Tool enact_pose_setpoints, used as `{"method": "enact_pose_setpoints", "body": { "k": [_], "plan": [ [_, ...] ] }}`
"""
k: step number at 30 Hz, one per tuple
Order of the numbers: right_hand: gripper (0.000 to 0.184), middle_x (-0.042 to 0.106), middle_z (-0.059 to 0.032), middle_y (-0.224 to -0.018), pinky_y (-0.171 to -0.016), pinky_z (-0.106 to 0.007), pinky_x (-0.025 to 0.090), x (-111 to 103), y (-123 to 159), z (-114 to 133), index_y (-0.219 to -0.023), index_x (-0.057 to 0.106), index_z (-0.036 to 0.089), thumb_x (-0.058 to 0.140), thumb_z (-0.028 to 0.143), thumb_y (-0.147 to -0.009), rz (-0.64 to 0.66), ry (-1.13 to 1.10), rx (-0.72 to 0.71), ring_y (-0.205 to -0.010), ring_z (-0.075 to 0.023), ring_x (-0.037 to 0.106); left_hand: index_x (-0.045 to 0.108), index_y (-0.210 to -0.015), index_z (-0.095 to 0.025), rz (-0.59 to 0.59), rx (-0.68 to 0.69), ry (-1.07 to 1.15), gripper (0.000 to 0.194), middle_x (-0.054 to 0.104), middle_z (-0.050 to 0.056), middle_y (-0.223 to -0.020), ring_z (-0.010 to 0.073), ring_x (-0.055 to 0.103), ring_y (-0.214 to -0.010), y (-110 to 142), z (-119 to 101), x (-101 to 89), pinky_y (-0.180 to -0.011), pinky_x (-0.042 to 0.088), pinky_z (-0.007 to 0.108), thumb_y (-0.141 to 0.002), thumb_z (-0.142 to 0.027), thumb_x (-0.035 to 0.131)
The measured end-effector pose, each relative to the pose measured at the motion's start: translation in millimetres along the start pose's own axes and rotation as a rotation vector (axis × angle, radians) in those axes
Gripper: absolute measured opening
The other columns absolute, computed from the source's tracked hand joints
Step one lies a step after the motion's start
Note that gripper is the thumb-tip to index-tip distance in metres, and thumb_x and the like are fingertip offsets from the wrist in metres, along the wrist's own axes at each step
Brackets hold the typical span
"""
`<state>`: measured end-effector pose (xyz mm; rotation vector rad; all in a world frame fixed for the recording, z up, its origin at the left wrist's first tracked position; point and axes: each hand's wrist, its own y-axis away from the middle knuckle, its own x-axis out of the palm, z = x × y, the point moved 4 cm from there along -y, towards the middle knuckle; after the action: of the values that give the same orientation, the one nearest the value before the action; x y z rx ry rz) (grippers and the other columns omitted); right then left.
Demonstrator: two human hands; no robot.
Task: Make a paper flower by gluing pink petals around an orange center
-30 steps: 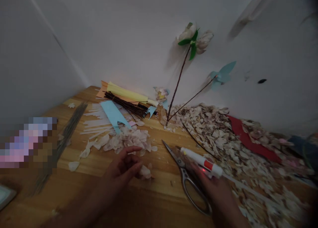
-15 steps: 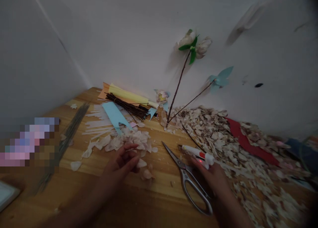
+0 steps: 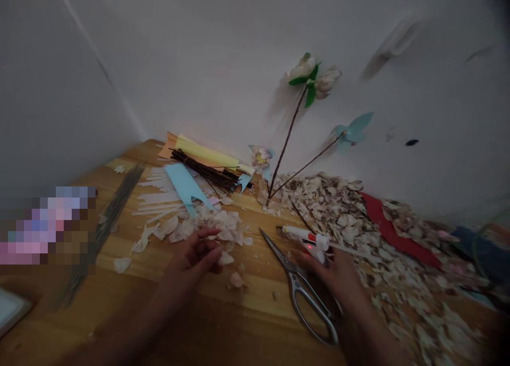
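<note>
My left hand point(image 3: 201, 257) is in front of the petal heap, fingers curled and thumb tip brought to the index finger. A pale petal point(image 3: 226, 258) sticks out from the thumb tip, pinched there. My right hand point(image 3: 337, 270) grips a white glue gun point(image 3: 298, 233), its nozzle pointing left and a small red light glowing on it. Beneath and beside that hand lie metal scissors point(image 3: 294, 275) with their blades closed. A heap of loose pale petals point(image 3: 223, 222) spreads beyond my left hand, and a pinkish petal cluster point(image 3: 236, 280) lies nearer me.
Two dark stems with flowers point(image 3: 292, 116) and a blue leaf shape point(image 3: 354, 129) lean by the wall. Brown withered petals point(image 3: 338, 212) and a red strip point(image 3: 384, 228) cover the right side. Leftward are bundled dark sticks point(image 3: 207, 172), blue paper point(image 3: 183, 185) and grey wires point(image 3: 111, 212).
My right hand has moved the glue gun slightly left and up over the scissors. The left hand has stayed almost in place, with the petal now seen at its thumb tip.
</note>
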<state>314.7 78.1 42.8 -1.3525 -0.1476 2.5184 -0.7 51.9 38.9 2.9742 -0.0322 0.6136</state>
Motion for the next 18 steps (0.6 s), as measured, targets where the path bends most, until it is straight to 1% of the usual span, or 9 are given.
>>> {"method": "enact_pose_setpoints", "body": {
  "k": [2, 3, 5, 7, 9, 10, 13, 16, 18],
  "plan": [
    [0.053, 0.063, -0.0157, -0.088, -0.069, -0.043, 0.046, -11, 19, 2, -0.092, 0.058, 0.013, 0.061, 0.058, -0.065, -0.110, 0.157, 0.040, -0.082, -0.0320, 0.058, 0.057, -0.101, -0.022, -0.005, 0.009, 0.003, 0.035, 0.059, -0.006, -0.067, 0.0078, 0.056, -0.056, -1, 0, 0.0, -0.054, 0.048, 0.020, -0.071, -0.033, 0.071],
    [0.047, 0.062, -0.0134, -0.084, -0.065, -0.041, 0.046, -14, 31, 5, -0.089, 0.056, 0.016, 0.060, 0.058, -0.067, -0.141, 0.213, 0.046, -0.078, -0.0306, 0.058, 0.057, -0.101, -0.022, -0.006, 0.011, 0.002, 0.034, 0.059, -0.006, -0.066, 0.0077, 0.056, -0.056, -1, 0, 0.0, -0.054, 0.048, 0.020, -0.071, -0.033, 0.070],
    [0.032, 0.061, -0.0085, -0.081, -0.066, -0.037, 0.046, -11, 54, 22, -0.086, 0.055, 0.020, 0.055, 0.050, -0.077, -0.136, 0.151, -0.101, -0.075, -0.0257, 0.058, 0.057, -0.100, -0.022, -0.011, 0.005, 0.000, 0.033, 0.059, -0.006, -0.066, 0.0076, 0.056, -0.056, 0, 0, -0.1, -0.055, 0.048, 0.020, -0.071, -0.032, 0.071],
    [0.017, 0.062, -0.0057, -0.081, -0.067, -0.035, 0.046, 6, 73, 47, -0.079, 0.056, 0.023, 0.052, 0.038, -0.083, 0.042, 0.054, -0.330, -0.077, -0.0227, 0.058, 0.057, -0.099, -0.021, -0.027, -0.002, 0.003, 0.034, 0.059, -0.006, -0.067, 0.0074, 0.056, -0.056, 1, 0, -0.1, -0.055, 0.049, 0.020, -0.071, -0.032, 0.071],
    [0.006, 0.063, -0.0053, -0.087, -0.069, -0.034, 0.047, 23, 84, 70, -0.085, 0.057, 0.023, 0.053, 0.026, -0.082, 0.137, -0.003, -0.451, -0.081, -0.0223, 0.058, 0.057, -0.100, -0.021, -0.038, -0.002, 0.005, 0.035, 0.059, -0.006, -0.067, 0.0071, 0.056, -0.056, 4, 0, 0.7, -0.055, 0.048, 0.020, -0.070, -0.032, 0.072],
    [0.011, 0.063, -0.0060, -0.090, -0.072, -0.035, 0.047, 32, 86, 81, -0.091, 0.057, 0.022, 0.053, 0.021, -0.082, 0.187, -0.028, -0.477, -0.084, -0.0228, 0.057, 0.057, -0.100, -0.021, -0.042, 0.002, 0.004, 0.035, 0.059, -0.006, -0.067, 0.0070, 0.056, -0.056, 4, 0, 1.3, -0.055, 0.048, 0.020, -0.070, -0.032, 0.072],
    [0.026, 0.062, -0.0076, -0.096, -0.078, -0.038, 0.045, 56, 82, 101, -0.097, 0.054, 0.019, 0.054, 0.008, -0.073, 0.315, -0.073, -0.421, -0.091, -0.0246, 0.055, 0.056, -0.100, -0.020, -0.042, 0.002, -0.006, 0.036, 0.059, -0.007, -0.065, 0.0073, 0.056, -0.055, 5, -2, 2.6, -0.055, 0.048, 0.020, -0.070, -0.032, 0.072],
    [0.023, 0.061, -0.0061, -0.086, -0.071, -0.036, 0.044, 69, 77, 110, -0.086, 0.053, 0.019, 0.052, 0.004, -0.069, 0.384, -0.101, -0.334, -0.083, -0.0243, 0.056, 0.056, -0.098, -0.019, -0.051, -0.006, -0.011, 0.039, 0.059, -0.006, -0.063, 0.0079, 0.056, -0.053, 2, -3, 1.6, -0.053, 0.048, 0.021, -0.067, -0.034, 0.074],
    [0.017, 0.060, -0.0036, -0.079, -0.067, -0.034, 0.042, 72, 74, 109, -0.079, 0.051, 0.020, 0.052, 0.006, -0.070, 0.397, -0.212, -0.271, -0.076, -0.0223, 0.056, 0.056, -0.097, -0.018, -0.065, -0.006, -0.007, 0.041, 0.059, -0.006, -0.061, 0.0083, 0.055, -0.052, 0, -5, 0.1, -0.052, 0.048, 0.021, -0.064, -0.034, 0.075]
  ]
}}
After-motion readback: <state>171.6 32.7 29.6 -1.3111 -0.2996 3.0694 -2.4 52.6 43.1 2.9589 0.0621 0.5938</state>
